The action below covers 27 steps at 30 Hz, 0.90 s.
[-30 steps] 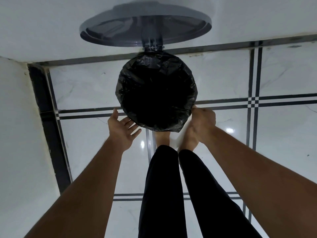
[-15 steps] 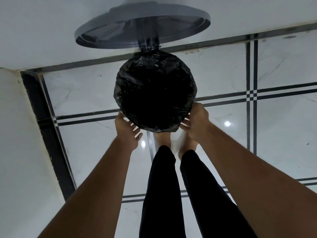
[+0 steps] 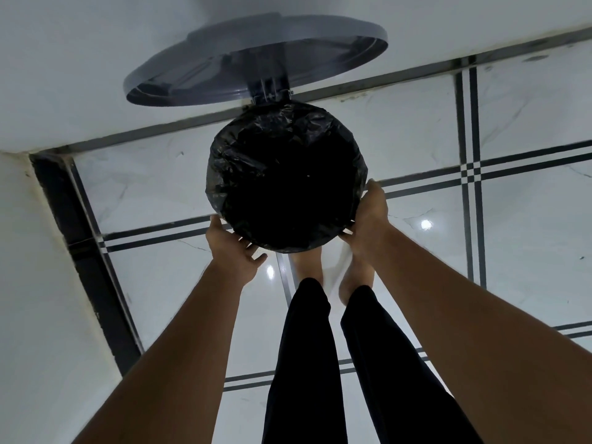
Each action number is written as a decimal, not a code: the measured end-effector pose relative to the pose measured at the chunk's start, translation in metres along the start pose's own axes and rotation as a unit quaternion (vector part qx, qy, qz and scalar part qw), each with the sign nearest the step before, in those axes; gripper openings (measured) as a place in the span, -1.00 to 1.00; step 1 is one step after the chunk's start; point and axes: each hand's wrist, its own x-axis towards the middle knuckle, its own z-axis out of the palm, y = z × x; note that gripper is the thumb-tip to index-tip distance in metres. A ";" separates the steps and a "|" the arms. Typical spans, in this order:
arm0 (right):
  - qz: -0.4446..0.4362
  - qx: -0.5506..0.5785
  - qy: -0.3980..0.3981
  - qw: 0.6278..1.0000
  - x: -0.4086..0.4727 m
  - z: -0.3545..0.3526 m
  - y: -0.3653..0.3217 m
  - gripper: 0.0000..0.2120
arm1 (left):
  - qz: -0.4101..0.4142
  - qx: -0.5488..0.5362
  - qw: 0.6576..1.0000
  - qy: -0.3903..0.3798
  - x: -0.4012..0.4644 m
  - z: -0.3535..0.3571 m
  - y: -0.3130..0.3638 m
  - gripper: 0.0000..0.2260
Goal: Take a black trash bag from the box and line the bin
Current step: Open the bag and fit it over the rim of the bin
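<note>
Hands: left hand (image 3: 232, 248) at seven o'clock and right hand (image 3: 368, 216) at four o'clock both grasp the trash bag (image 3: 285, 174) folded over the bin's rim, lid (image 3: 256, 72) raised at twelve, floor (image 3: 528, 235) around.

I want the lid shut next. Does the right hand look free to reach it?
Probably yes. The right hand rests against the bag-lined bin's near right side, the lid stands open behind the bin, and nothing lies between them.

Glossy white marble floor (image 3: 528, 238) with black stripes meets plain white walls (image 3: 41, 283).
</note>
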 end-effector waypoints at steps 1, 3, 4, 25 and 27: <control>-0.006 -0.012 0.008 1.000 -0.002 0.000 -0.001 -0.55 | 0.009 0.018 0.999 0.027 -0.002 0.001 0.001 -0.41; -0.027 -0.028 0.025 0.999 -0.005 0.002 -0.004 -0.59 | 0.034 0.037 0.997 0.059 -0.004 0.002 0.003 -0.46; -0.036 -0.031 0.030 0.998 -0.005 0.004 -0.005 -0.59 | 0.040 0.037 0.997 0.054 -0.004 0.001 0.003 -0.44; -0.065 -0.059 0.085 0.993 0.018 0.018 -0.008 -0.36 | -0.005 0.055 0.998 0.022 0.015 -0.002 0.023 -0.28; -0.100 -0.072 0.121 0.985 0.023 0.018 -0.007 -0.39 | 0.011 0.088 0.993 0.080 0.014 0.004 0.028 -0.42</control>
